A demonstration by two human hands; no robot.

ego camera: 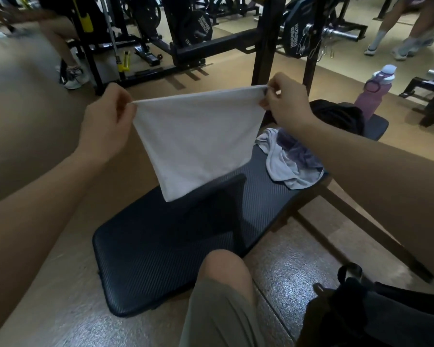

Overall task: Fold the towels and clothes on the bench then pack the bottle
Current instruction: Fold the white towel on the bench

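Closest to me I'm seeing a bent knee (223, 269) sitting just off the near end of the bench (145, 259), and a dark bag (376, 311) lying low on my right. Above the bench pad, both hands are holding up the white towel (196, 141): the left hand (105, 126) is pinching its upper left corner, the right hand (286, 103) is pinching the upper right corner, and the cloth is hanging stretched between them, its lower edge hovering over the pad. Beyond the right wrist, crumpled clothes (288, 159) are lying on the bench, with a black heap (336, 116) behind them. Farther right, the purple bottle (373, 88) is standing upright at the bench's far end.
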